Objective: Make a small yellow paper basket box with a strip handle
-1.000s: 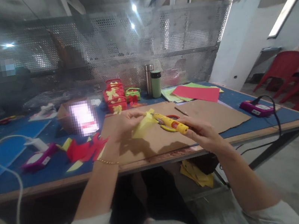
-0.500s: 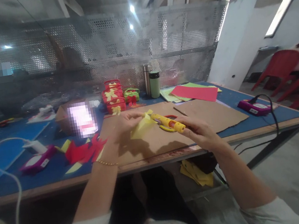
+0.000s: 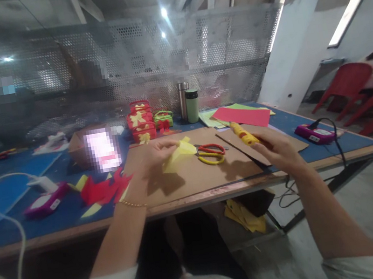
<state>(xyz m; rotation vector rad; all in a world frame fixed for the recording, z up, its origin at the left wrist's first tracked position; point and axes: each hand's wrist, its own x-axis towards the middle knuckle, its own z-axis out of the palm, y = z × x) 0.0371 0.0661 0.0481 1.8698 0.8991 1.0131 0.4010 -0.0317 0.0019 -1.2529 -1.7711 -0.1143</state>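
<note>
Between the fingertips of my left hand [image 3: 163, 151] is a piece of folded yellow paper [image 3: 179, 155], raised above the brown cardboard [image 3: 196, 182]. My right hand [image 3: 274, 146] is wrapped round a yellow hot glue gun [image 3: 244, 135], apart from the paper and over the right part of the cardboard. Scissors [image 3: 212, 153] with red and yellow handles lie between my two hands; the paper hides part of their blades.
Red paper scraps [image 3: 100, 188], a purple power strip [image 3: 46, 199] and a lit phone [image 3: 102, 149] are at left. Behind stand small red paper boxes [image 3: 140, 121], a green box [image 3: 163, 118] and a green bottle [image 3: 193, 106]. Coloured sheets [image 3: 241, 115] lie back right, near another purple device [image 3: 316, 133].
My right hand has moved the glue gun away from the yellow paper, to the right. The scissors beneath it are now uncovered. My left hand stays nearly in place with the paper.
</note>
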